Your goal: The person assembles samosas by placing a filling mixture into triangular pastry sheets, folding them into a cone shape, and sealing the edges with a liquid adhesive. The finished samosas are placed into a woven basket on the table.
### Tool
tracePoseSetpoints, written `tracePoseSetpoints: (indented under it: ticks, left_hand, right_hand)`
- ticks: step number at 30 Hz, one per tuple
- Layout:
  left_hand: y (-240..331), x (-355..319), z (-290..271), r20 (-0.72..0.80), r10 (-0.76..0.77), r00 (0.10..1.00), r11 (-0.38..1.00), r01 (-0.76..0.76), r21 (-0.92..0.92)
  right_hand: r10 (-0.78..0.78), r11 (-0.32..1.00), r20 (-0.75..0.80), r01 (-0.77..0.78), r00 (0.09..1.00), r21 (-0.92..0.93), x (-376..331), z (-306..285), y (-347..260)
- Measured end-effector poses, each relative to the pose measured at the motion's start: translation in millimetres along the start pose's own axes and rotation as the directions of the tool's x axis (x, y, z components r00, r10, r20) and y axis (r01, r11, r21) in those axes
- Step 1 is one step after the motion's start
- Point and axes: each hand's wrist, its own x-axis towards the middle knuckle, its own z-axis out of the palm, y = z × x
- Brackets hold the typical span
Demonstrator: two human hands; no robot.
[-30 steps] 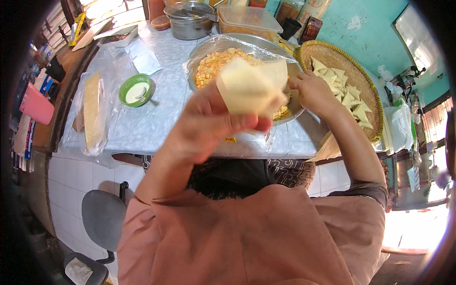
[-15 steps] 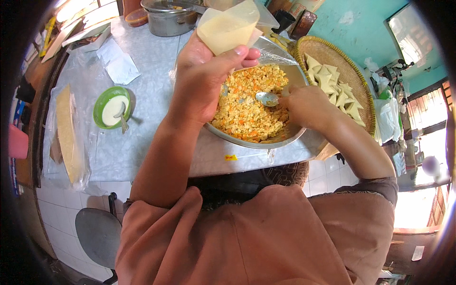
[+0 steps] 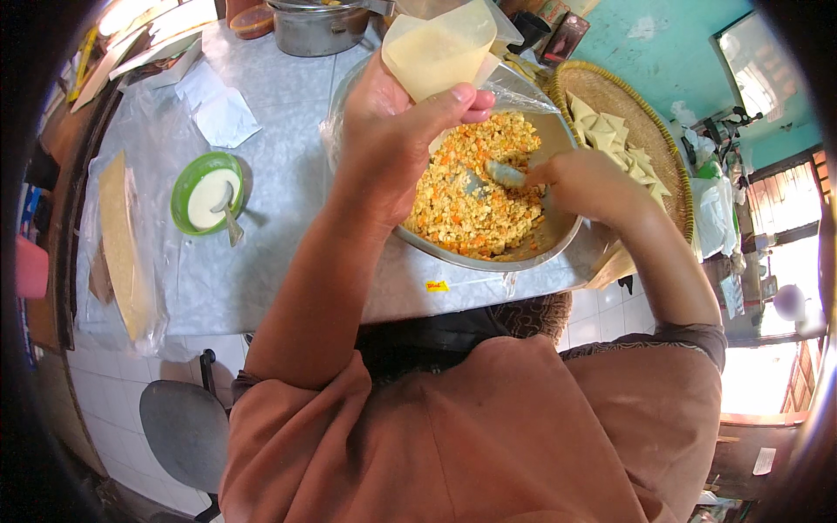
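The folded wrapper (image 3: 440, 50) is pinched by the left hand (image 3: 388, 109), thumb pressed down, above the far side of the bowl (image 3: 558, 228). The spoon (image 3: 502, 173) is gripped by the closed right hand (image 3: 588, 183), nearer and rightward, its long axis pointed left at the filling (image 3: 475, 218).

a small yellow label (image 3: 437, 286) with short reddish lettering lies on the grey tabletop (image 3: 292, 100) near its front edge.
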Motion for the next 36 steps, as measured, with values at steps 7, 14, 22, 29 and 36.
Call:
tracePoseSetpoints:
  ticks: [7, 14, 22, 29, 36]
  left_hand:
    - [2, -1, -1, -0.059, -0.006, 0.998, 0.999, 0.008, 0.032]
    - [3, 0, -1, -0.025, -0.01, 1.0, 0.999, 0.011, 0.036]
    - [4, -2, -5, -0.059, -0.01, 0.998, 1.0, 0.011, 0.017]
    - [1, 1, -1, -0.036, -0.033, 0.999, 0.999, 0.033, 0.01]
    - [3, -1, -2, -0.084, -0.042, 0.996, 0.998, 0.045, 0.035]
  right_hand:
    - [-0.111, 0.983, 0.105, 0.094, 0.988, 0.16, 1, -5, -4]
    - [-0.238, 0.969, -0.212, 0.248, 0.948, 0.021, 31, 1, -24]
    - [-0.188, 0.955, 0.162, 0.219, 0.969, -0.199, 10, -23, -37]
    - [-0.194, 0.981, -0.152, 0.189, 0.969, -0.046, 34, -5, -25]
    - [-0.198, 0.971, 0.101, 0.209, 0.975, -0.115, 18, -11, -35]
